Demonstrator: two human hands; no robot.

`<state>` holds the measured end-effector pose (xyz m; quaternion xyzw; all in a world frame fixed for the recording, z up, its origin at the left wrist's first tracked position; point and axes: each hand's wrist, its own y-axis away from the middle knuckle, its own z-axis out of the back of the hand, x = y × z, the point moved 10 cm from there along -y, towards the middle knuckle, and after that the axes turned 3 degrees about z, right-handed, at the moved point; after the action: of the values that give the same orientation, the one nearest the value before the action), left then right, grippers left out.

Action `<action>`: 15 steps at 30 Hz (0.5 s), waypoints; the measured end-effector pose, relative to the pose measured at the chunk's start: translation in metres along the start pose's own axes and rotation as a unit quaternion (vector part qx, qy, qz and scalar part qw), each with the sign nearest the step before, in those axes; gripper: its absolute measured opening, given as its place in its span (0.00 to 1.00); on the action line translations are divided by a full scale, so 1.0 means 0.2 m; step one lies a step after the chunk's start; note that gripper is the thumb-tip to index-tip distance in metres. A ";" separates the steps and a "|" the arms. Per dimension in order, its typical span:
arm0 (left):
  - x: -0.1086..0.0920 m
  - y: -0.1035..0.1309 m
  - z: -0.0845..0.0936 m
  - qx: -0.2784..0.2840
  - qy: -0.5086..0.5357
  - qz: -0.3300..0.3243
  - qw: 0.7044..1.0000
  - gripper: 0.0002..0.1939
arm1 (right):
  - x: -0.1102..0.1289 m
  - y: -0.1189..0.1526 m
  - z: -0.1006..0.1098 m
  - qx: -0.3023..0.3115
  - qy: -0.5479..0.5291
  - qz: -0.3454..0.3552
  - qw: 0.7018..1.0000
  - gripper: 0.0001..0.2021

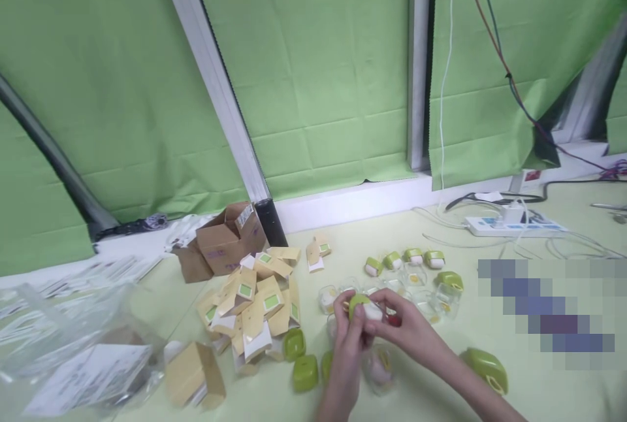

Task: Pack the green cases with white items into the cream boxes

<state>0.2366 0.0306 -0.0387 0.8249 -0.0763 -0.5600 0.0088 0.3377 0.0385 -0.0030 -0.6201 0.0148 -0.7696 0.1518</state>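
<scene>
My left hand [343,343] and my right hand [409,327] come together around a small rounded green-and-white case [360,304], its green part at the left and white at the right. Fingers of both hands are closed on it. By my right fingertips is a small red thing [393,321], which I cannot make out. Below the hands lies a clear plastic case [379,370] with something pale inside. Glossy green caps [305,373] lie left of my left hand, one partly covered by it. More clear cases [415,275] sit just behind my hands.
Several green-and-white cases [413,256] form a row at the back. Folded cream cartons [255,304] are heaped left, before a brown cardboard box [230,239] and a black cylinder [271,221]. Plastic bags [73,337] lie far left. A power strip [509,226] with cables sits back right; a green piece [484,368] lies front right.
</scene>
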 end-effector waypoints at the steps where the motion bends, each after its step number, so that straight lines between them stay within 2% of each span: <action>1: -0.03 -0.01 0.03 -0.013 0.021 -0.012 1.000 0.25 | -0.01 0.00 0.04 -0.008 0.008 -0.001 1.000 0.13; 3: -0.11 -0.02 0.10 -0.049 0.055 -0.046 0.996 0.22 | -0.06 0.02 0.12 -0.028 0.064 -0.013 0.997 0.13; 5: -0.19 -0.04 0.18 -0.069 0.086 -0.074 0.991 0.20 | -0.12 0.06 0.18 -0.029 0.165 -0.025 0.986 0.11; 8: -0.24 -0.07 0.24 -0.058 0.136 -0.067 0.987 0.18 | -0.20 0.11 0.16 0.028 0.300 -0.004 0.954 0.09; 11: -0.20 -0.08 0.21 -0.032 0.175 -0.032 0.983 0.16 | -0.23 0.12 0.12 0.067 0.333 0.016 0.941 0.08; 15: -0.12 -0.05 0.11 0.005 0.146 -0.014 0.989 0.18 | -0.07 0.08 0.10 0.043 0.266 0.011 0.963 0.12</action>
<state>0.2093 0.0450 -0.0266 0.8987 -0.0648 -0.4337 0.0080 0.3630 0.0311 -0.0154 -0.3855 0.0284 -0.9050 0.1777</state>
